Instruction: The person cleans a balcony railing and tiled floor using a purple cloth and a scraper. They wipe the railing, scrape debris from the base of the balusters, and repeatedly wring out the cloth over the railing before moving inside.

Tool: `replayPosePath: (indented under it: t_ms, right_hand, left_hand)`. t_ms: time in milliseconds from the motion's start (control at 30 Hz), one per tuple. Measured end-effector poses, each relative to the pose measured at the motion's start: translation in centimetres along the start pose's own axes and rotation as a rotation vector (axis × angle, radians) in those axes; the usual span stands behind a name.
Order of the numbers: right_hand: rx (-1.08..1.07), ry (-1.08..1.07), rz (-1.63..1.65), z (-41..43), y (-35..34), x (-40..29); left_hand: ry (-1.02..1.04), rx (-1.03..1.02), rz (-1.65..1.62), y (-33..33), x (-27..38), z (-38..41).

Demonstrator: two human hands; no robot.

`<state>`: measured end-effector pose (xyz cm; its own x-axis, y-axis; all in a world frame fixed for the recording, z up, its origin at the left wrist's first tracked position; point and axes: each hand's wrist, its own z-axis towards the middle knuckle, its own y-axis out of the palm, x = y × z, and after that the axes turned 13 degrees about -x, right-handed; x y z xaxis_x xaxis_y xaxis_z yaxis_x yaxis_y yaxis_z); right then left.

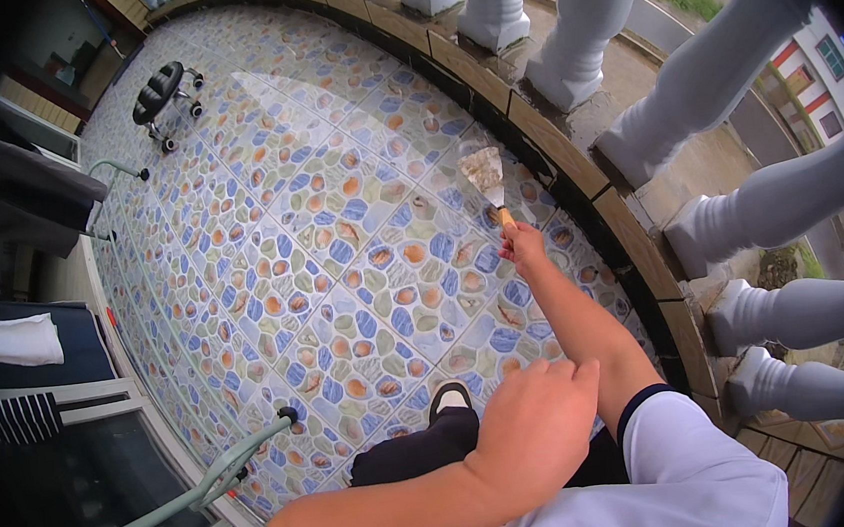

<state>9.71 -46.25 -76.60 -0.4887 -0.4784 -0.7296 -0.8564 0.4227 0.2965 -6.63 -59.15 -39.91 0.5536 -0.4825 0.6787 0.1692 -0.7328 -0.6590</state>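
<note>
My right hand (522, 246) is closed around the wooden handle of a putty knife (492, 182), out ahead of me over the patterned tile floor (361, 254). The knife's wide metal blade is coated with pale, brownish residue and points away from me, towards the foot of the curved balustrade. My left hand (537, 419) is bent across the front of my body, close to my right forearm. Its back faces the camera and its fingers curl downward, so whatever is under them is hidden.
A tiled curb (570, 147) with white balusters (709, 99) curves along the right. A black wheeled stool (157, 92) stands at the upper left. A pale green metal rack (187, 499) runs along the left, beside a window and hanging cloths. My shoe (450, 396) is on the floor.
</note>
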Motion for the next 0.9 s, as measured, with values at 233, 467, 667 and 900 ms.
replayPosePath:
  t_ms: [233, 467, 667, 900]
  right_hand:
    - [0.100, 0.301, -0.095, -8.1, -2.9, -1.9]
    - [0.006, 0.460, 0.180, -15.3, -2.7, 1.0]
    - [-0.117, 0.573, 0.153, -27.6, -2.3, 0.5]
    - [-0.174, 0.565, 0.203, -40.4, 0.9, -10.5]
  left_hand:
    - [-0.118, -0.128, -0.154, 1.5, -0.5, 3.9]
    - [-0.298, -0.017, -0.295, 4.6, -2.2, 3.0]
    - [-0.469, 0.517, -0.320, 8.7, -2.2, 0.2]
    - [-0.587, 0.308, -0.811, 8.7, 1.7, -5.8]
